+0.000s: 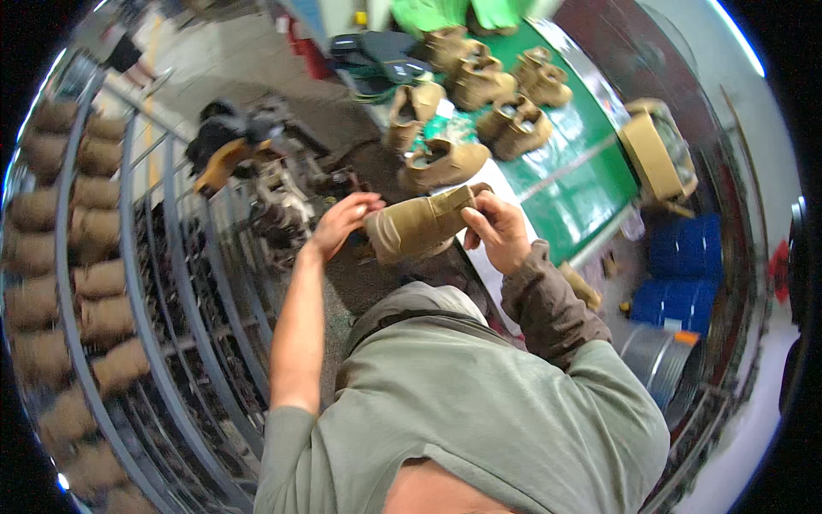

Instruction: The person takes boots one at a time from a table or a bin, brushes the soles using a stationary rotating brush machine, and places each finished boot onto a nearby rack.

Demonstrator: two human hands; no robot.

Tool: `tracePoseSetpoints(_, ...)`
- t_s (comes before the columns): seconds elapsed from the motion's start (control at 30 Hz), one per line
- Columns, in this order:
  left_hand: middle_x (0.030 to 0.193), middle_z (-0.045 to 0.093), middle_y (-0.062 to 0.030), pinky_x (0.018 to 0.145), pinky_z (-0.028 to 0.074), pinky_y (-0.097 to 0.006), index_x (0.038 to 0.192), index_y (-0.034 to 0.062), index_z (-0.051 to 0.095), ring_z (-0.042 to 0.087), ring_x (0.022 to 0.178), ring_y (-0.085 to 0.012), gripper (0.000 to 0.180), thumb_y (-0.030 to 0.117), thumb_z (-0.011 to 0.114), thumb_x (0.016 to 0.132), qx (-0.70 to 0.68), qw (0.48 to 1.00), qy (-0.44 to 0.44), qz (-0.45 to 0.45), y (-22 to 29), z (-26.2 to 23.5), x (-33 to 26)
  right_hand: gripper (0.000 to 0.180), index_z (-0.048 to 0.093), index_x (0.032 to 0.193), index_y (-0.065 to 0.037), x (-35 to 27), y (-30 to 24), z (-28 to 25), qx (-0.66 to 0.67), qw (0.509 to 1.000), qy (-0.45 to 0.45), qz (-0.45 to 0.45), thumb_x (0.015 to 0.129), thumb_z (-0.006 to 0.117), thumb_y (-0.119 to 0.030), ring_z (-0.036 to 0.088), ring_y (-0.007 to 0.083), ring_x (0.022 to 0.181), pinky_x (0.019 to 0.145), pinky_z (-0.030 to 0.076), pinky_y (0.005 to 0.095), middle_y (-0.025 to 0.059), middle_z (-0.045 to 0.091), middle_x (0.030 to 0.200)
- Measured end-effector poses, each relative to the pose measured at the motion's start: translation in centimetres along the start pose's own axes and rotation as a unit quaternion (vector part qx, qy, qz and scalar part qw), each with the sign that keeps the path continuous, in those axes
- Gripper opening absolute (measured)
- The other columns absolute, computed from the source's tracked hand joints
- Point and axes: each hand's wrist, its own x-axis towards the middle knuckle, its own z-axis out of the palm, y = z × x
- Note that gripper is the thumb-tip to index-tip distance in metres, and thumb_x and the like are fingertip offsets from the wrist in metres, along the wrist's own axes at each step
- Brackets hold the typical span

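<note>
A grey-green shirt (479, 403) fills the foreground, its wearer's two arms reaching forward to a tan boot (419, 224) held in the air between them, above the near edge of the green work table (582, 184). The boot lies on its side, its long axis running roughly left to right with a slight upward tilt toward the right; the rounded end points left and the open cuff end right. The left hand (342, 221), its forearm bare, cups the rounded left end with fingers curled against it. The right hand (499, 230), emerging from a brown sleeve (548, 300), is closed on the cuff end, thumb and fingers pinching the upper edge. Beyond the boot, more tan boots (492, 86) stand in loose pairs on the green table. To the left, a curved metal rack (128, 257) carries rows of tan boots. Blue drums (685, 274) stand at the right.
</note>
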Motion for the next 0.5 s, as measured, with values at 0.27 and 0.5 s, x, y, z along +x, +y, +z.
tracePoseSetpoints(0.27,0.137,0.052,-0.0129,0.103,0.043,-0.037,0.14,-0.0023,0.04,0.051,0.123,-0.0206,0.078,0.044,0.069,0.085,-0.138,0.981,-0.051,0.131,5.2,-0.7,-11.1,0.027,0.058,0.101,-0.005,5.8,-12.4,11.3,0.313,0.945,-0.041,-0.082,0.104,0.044,-0.028,0.034,0.0013,0.045,0.042,0.029,0.0198,-0.0069,0.047,0.061)
tracePoseSetpoints(0.5,0.143,0.047,-0.0102,0.107,0.04,-0.039,0.148,0.005,0.033,0.046,0.129,-0.0208,0.103,0.02,0.092,0.065,-0.021,0.961,0.193,0.198,0.9,7.6,-18.5,0.037,0.062,0.104,-0.007,14.9,-4.8,18.0,0.422,0.846,-0.265,0.189,0.103,0.044,-0.04,0.059,0.018,0.073,0.07,0.05,0.0349,0.0044,0.06,0.082)
